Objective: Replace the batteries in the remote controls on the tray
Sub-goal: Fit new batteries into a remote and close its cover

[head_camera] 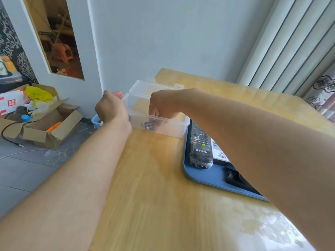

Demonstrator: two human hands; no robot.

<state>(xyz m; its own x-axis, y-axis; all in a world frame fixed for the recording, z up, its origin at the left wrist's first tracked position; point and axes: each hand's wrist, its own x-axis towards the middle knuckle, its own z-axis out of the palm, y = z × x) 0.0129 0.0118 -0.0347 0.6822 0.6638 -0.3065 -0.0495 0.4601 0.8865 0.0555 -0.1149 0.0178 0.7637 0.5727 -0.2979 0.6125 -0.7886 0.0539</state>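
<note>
Clear plastic box (159, 115) on wooden table (154, 178), lid open, steadied at left end by left hand (110, 107). Right hand (161, 105) dipped inside above batteries (148, 125); grip cannot be told. Remote controls (201, 147) lie on blue tray (204, 176) beside box; swapping judged not yet begun.

The worktop (154, 178) is pale yellow wood grain. The tray (208, 178) is blue, its remote control (200, 147) black with coloured buttons. The storage box (163, 129) is clear plastic; the curtain (322, 95) bears grey flowers.
</note>
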